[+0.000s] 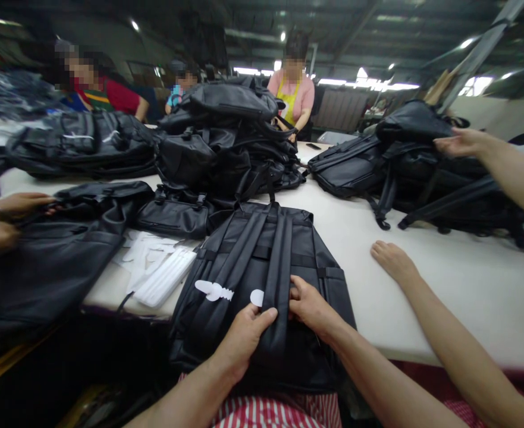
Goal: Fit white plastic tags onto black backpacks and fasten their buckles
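A black backpack (324, 261) lies in front of me with its two shoulder straps facing up. My left hand (246, 333) is closed on the right-hand shoulder strap (281, 255), thumb on top. A white rounded paper piece (257, 297) shows just above its fingers, beside the strap. At the opposite edge of this strap, my right hand (308, 304) is closed, with its fingertips curled against the edge and partly hidden. Around the other strap (244, 255) sits a white paper tag (212, 290) with a notched end.
White paper tags (148, 252) and a white stack (166, 276) lie left of the backpack. Black bags are piled behind (226, 137) and at right (355, 163). A co-worker's hands (25, 208) hold a bag at left; another's arms (395, 261) reach in from the right.
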`<state>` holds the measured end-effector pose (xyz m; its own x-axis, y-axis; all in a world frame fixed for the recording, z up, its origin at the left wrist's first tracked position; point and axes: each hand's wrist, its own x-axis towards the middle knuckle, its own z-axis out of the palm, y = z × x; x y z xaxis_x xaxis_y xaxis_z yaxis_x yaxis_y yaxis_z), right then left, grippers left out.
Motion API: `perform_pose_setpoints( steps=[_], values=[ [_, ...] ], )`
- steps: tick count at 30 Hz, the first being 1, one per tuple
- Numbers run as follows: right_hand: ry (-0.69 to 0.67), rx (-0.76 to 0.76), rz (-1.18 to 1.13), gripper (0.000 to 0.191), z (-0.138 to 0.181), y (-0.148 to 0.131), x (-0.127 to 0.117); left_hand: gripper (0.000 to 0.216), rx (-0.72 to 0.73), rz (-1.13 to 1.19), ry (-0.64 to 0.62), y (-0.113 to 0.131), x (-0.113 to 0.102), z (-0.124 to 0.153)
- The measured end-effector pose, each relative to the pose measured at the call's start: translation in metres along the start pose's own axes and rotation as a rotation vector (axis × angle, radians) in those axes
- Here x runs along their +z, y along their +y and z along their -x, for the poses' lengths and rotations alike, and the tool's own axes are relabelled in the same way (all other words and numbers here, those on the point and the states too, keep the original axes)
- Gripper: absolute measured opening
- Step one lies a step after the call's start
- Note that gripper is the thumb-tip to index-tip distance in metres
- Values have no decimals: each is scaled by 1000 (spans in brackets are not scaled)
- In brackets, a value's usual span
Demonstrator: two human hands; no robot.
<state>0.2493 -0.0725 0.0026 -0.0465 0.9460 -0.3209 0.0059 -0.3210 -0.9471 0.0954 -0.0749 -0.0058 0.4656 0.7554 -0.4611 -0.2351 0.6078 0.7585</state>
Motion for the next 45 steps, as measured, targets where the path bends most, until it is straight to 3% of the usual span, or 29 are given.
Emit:
perform_pose_setpoints(
  steps=[3,7,12,16,20,24,26,30,36,41,45],
  values=[
    [-18,23,27,53,1,-4,-4,40,-4,10,6,1,-1,1],
    [-28,76,8,45,18,-8,-28,42,-10,67,-19,4,-2,2],
    [-105,98,-299,39,41,-1,-52,42,-31,80,-27,7,-5,2],
    [-82,-11,-423,43,41,11,-46,41,-33,51,-23,6,-5,1],
    [-32,-64,-307,52,31,14,-34,42,-24,49,-33,6,-5,0],
    [16,-148,-99,21,25,8,-28,43,-25,45,-37,6,-5,0],
    [30,-234,13,15,24,6,-26,43,-12,35,-32,5,-6,-1],
    [5,-321,77,24,25,6,-24,42,6,21,-22,5,-7,-1],
    [66,-354,117,18,26,3,-19,37,61,-55,-9,3,-3,-1],
    [4,-357,376,19,25,-11,-10,37,109,-122,36,0,2,0],
    [30,-377,430,24,26,-12,-7,38,123,-132,21,2,1,2]
  ],
)
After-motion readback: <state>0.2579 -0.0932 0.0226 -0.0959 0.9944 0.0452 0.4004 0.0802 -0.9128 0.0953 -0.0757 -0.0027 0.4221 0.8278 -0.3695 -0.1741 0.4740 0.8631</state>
